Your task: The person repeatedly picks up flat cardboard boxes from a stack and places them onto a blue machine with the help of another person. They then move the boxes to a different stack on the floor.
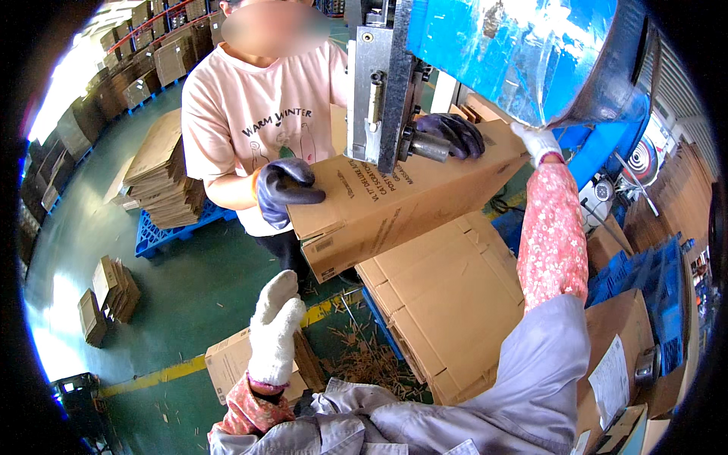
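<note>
A long brown cardboard box [379,199] lies tilted under the metal head of a machine [379,83]. My right hand [538,142], in a white glove, grips the box at its far right end, close below the blue machine body; part of its fingers is hard to make out. My left hand [274,330], also white-gloved, is held up empty in front of the box's near left corner, apart from it, fingers stretched out. Across from me a co-worker in dark gloves has one hand [287,189] on the box's left end and the other hand [455,135] on its top.
Flattened cartons [447,303] are stacked below the box. Another carton [231,364] lies on the floor beside cardboard scraps [364,353]. At the left a cardboard stack [163,178] stands on a blue pallet [155,235]. The blue machine body [523,53] overhangs the upper right.
</note>
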{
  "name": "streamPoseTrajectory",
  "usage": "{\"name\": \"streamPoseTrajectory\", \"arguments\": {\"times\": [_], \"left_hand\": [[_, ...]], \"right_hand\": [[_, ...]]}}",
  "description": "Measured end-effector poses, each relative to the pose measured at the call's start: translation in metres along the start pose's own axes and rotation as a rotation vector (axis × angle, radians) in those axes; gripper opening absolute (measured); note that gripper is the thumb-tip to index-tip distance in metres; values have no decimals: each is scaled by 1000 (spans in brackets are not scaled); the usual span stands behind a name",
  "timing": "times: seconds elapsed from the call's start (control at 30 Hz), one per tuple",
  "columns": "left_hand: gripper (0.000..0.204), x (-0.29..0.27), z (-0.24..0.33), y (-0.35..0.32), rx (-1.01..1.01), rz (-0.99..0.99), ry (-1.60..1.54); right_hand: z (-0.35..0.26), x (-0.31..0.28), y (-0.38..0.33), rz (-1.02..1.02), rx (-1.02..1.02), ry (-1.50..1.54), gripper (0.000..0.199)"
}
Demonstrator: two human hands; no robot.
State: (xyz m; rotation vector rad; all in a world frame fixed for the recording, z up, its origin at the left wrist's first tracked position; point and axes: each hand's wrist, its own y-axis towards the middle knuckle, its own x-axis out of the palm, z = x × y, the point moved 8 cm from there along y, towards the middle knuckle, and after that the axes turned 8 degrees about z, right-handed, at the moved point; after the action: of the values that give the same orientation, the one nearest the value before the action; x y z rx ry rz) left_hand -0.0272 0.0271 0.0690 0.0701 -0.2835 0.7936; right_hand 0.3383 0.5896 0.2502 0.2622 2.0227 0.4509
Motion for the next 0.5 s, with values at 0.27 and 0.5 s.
{"name": "streamPoseTrajectory", "arguments": {"times": [0.27,0.5], "left_hand": [[44,-69,-80,-8,-70,151,123],[46,-91,-142,-35,-332,124,182]], "right_hand": [[164,71,-118,-82,662,1041,66],[216,102,-221,-191,870,1175,99]]}}
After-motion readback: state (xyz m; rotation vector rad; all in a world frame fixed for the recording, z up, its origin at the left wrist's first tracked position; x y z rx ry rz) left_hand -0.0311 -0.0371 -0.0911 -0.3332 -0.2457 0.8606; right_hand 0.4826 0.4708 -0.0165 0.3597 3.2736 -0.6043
